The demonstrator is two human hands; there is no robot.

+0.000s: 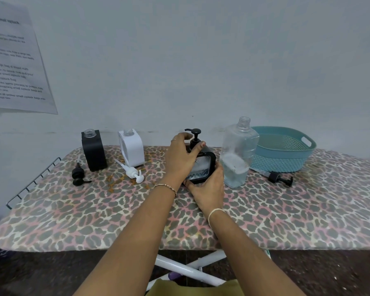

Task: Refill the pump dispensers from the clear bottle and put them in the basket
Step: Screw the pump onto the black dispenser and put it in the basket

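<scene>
On ironing board (115, 210), left hand (183, 155) and right hand (209, 185) half-hide the dispenser (208, 160).

Uncapped black dispenser (94, 151) and white dispenser (132, 149) stand left; 1 pump-topped dispenser (203, 167) sits beside the part-full clear bottle (238, 152), teal basket (286, 155) behind.

leopard-print ironing board (286, 210): dispensers (93, 150), loose pumps (135, 172), clear bottle (237, 154), basket (286, 160).

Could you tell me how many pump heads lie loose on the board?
3: a black pump head beside the black dispenser, a white pump head before the white dispenser, another black pump head by the teal plastic basket.
</scene>
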